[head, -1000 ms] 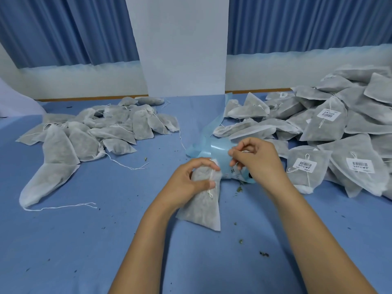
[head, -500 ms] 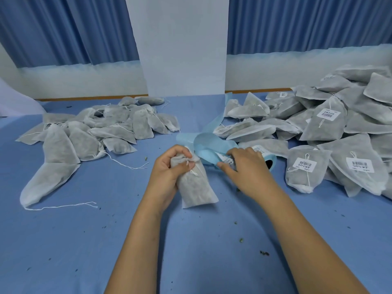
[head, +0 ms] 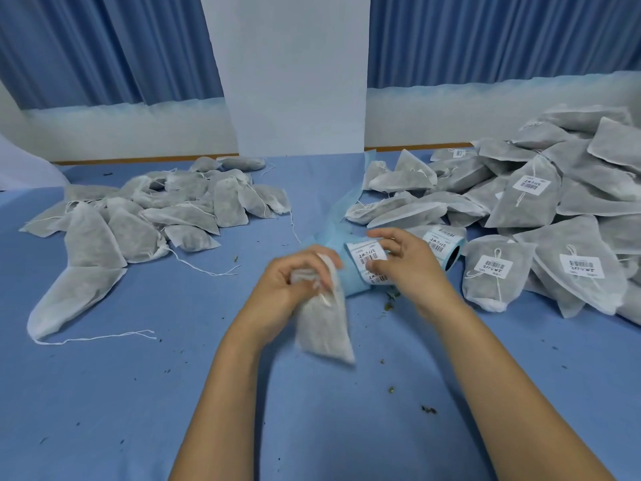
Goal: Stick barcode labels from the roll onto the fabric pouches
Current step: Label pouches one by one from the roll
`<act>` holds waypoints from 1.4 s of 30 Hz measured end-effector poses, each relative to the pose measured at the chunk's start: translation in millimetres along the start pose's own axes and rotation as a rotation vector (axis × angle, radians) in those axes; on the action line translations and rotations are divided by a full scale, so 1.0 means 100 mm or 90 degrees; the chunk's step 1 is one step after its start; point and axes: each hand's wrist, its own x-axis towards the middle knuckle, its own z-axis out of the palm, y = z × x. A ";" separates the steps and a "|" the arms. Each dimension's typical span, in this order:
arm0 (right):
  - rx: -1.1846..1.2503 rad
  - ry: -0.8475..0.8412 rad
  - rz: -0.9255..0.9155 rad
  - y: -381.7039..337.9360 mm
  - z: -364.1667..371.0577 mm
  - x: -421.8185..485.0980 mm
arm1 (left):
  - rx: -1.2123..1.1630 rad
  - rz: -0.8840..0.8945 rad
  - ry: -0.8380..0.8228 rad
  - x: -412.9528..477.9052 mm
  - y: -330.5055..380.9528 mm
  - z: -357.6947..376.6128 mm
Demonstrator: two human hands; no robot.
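Centrally, just below the middle of the view, the left hand [head: 295,282] grips the gathered neck of a fabric pouch [head: 324,328], fingers curled round it; the pouch is blurred and hangs tilted, its bottom corner pointing toward 5 o'clock above the blue surface [head: 138,394]. Beside it at 3 o'clock, the right hand [head: 407,269] pinches a label strip [head: 367,260] between its thumb and bent fingers, with printed barcodes facing up. The label roll [head: 447,246] lies on its side just beyond that hand, at 2 o'clock. Empty blue backing tape [head: 341,211] trails off toward 12 o'clock. A heap of unlabelled pouches [head: 156,213] sits at 10 o'clock, and a larger heap of labelled pouches [head: 555,210] lies at 2 to 3 o'clock. Dark crumbs [head: 390,303] speckle the surface near the right wrist.
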 end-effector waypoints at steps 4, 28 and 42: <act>-0.150 -0.052 -0.128 -0.03 0.04 -0.04 | 0.098 -0.130 -0.205 -0.02 -0.03 0.23; -0.072 -0.122 -0.023 0.03 0.23 -0.10 | 0.310 -0.039 0.468 0.11 -0.24 0.08; -0.093 0.037 -0.010 0.09 0.26 -0.05 | 0.355 -0.029 0.373 0.12 -0.27 0.08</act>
